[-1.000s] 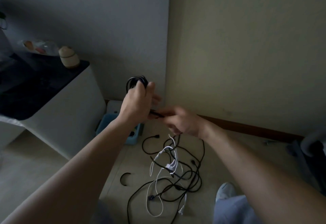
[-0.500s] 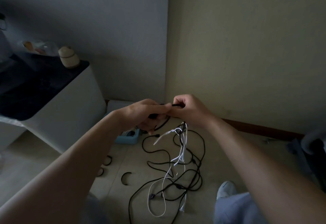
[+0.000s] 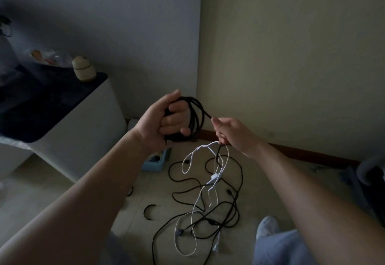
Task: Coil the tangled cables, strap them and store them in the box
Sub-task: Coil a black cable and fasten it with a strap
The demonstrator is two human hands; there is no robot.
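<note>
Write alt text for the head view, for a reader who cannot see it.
A person's left hand holds a black cable coil while the right hand pinches the strand leading off it, with a white cable hanging from it too. A tangle of black and white cables lies on the floor near a blue box.

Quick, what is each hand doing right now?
Left hand: closed around the black cable coil.
Right hand: pinching the loose strand from that coil; a white cable hangs from the same grip.
</note>
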